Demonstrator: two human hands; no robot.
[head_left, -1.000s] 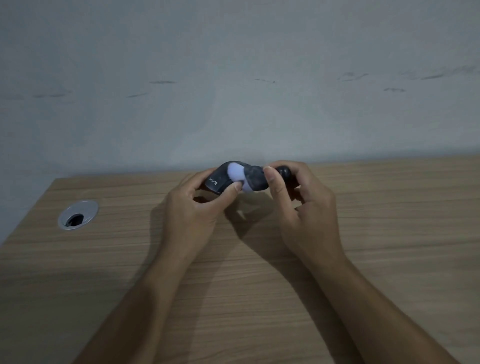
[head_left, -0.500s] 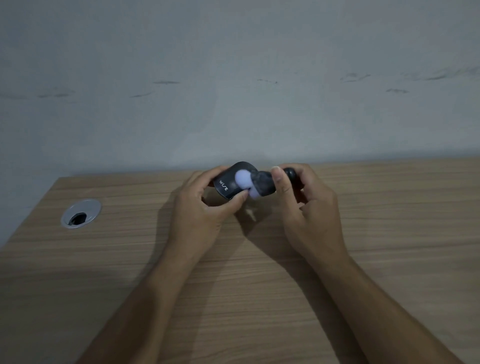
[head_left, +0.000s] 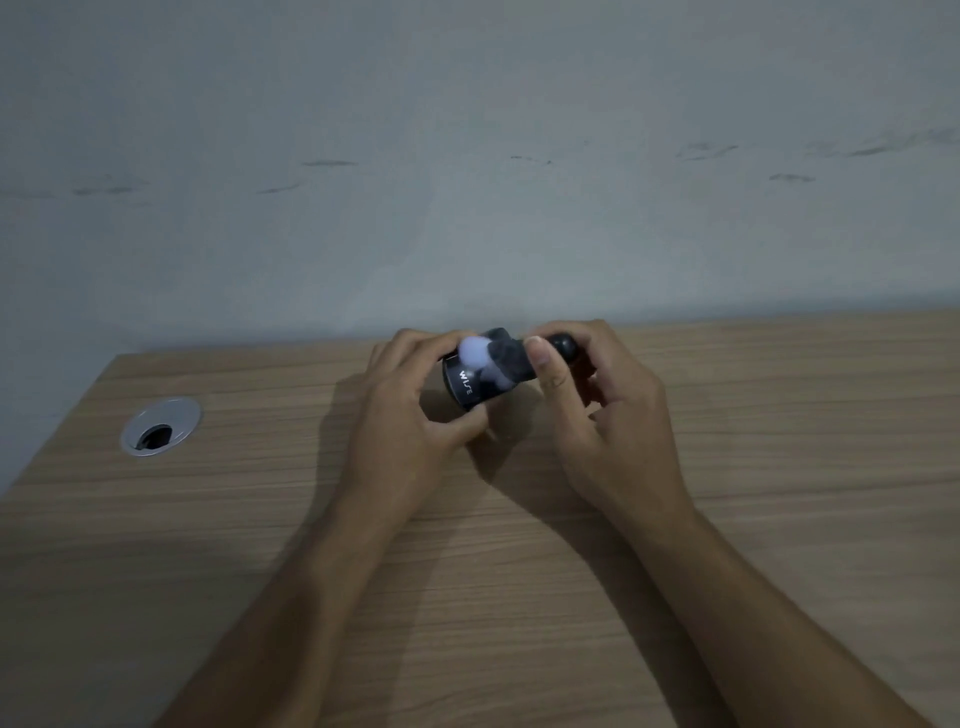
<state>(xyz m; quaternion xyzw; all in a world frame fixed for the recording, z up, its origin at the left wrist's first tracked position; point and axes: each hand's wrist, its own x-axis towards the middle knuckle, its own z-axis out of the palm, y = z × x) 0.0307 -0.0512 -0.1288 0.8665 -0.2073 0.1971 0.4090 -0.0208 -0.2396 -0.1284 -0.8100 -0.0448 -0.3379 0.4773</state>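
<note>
Dark gadget, now more upright, in the curled fingers of left hand and right hand

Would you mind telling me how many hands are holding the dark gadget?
2: the left hand grips the dark gadget by its lettered end; the right hand pinches the end with the round knob.

The light is dim and flat, casting soft shadows of the arms leftward across the table. Fine detail is soft, and the table's far edge bows slightly.
</note>
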